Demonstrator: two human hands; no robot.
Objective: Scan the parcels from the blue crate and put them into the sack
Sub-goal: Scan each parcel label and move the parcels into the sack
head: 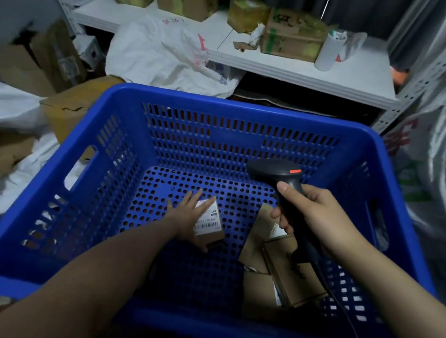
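Inside the blue crate (237, 107), the left hand (187, 217) clasps a small labelled parcel (208, 222) on the crate floor. The right hand (310, 215) grips a black scanner (273, 170) above more cardboard parcels (289, 271) in the near right corner.

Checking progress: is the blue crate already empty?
No, the left hand holds a labelled parcel inside the blue crate, with more parcels nearby.

The blue crate (213, 131) carries on its perforated floor a labelled box (208, 222) and brown parcels (255, 288).
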